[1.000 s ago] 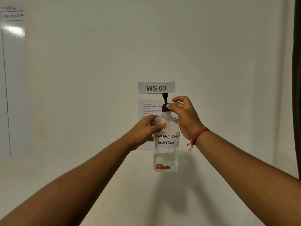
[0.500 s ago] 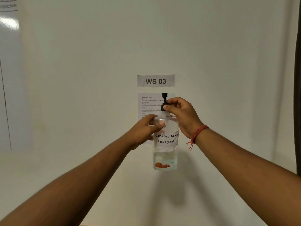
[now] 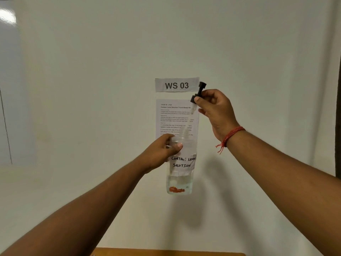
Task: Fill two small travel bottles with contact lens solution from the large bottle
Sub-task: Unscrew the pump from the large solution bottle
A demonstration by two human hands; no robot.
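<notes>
The large clear bottle (image 3: 180,174) hangs upright in mid-air in front of a white wall, with a handwritten label "CONTACT LENS SOLUTION" and a little clear liquid at the bottom. My left hand (image 3: 162,152) grips its shoulder, just under the bare neck. My right hand (image 3: 215,111) holds the black pump cap (image 3: 198,93) up and to the right of the neck; its clear tube still reaches down toward the bottle. No small travel bottles are in view.
A "WS 03" sign (image 3: 176,85) and a printed task sheet (image 3: 174,117) are stuck to the wall behind the bottle. A strip of wooden table edge (image 3: 166,252) shows at the bottom. A whiteboard (image 3: 5,89) hangs at the far left.
The pump cap sat on the bottle's neck with my right hand on it. Now it is off the neck and raised up and to the right. My left hand still holds the bottle.
</notes>
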